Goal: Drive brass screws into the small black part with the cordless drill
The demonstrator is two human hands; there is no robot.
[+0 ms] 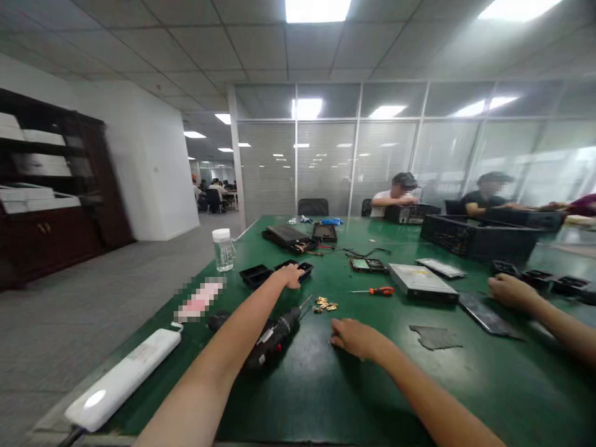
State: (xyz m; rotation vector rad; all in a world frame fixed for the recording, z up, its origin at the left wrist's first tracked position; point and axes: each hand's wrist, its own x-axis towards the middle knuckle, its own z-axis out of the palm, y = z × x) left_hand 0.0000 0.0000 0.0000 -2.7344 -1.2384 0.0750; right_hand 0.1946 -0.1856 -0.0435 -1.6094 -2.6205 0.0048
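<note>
My left hand (292, 275) reaches forward over a black plastic tray (306, 270), fingers bent and closed at its near side. Another black tray (255, 276) stands just left of it. Below my left forearm lies a black power drill (279, 335), its thin bit pointing away to the right. Small brass-coloured metal pieces (323, 305) are piled close to the bit's tip. My right hand (354, 338) rests low on the green table (307, 397) with its fingers curled together; whatever is between them, if anything, is hidden.
An orange-handled screwdriver (382, 291), a silver drive box (421, 282) and a dark torn sheet (435, 337) lie to the right. A white power strip (125, 379) and clear bottle (224, 251) line the left edge. A neighbour's hand (512, 292) is at far right.
</note>
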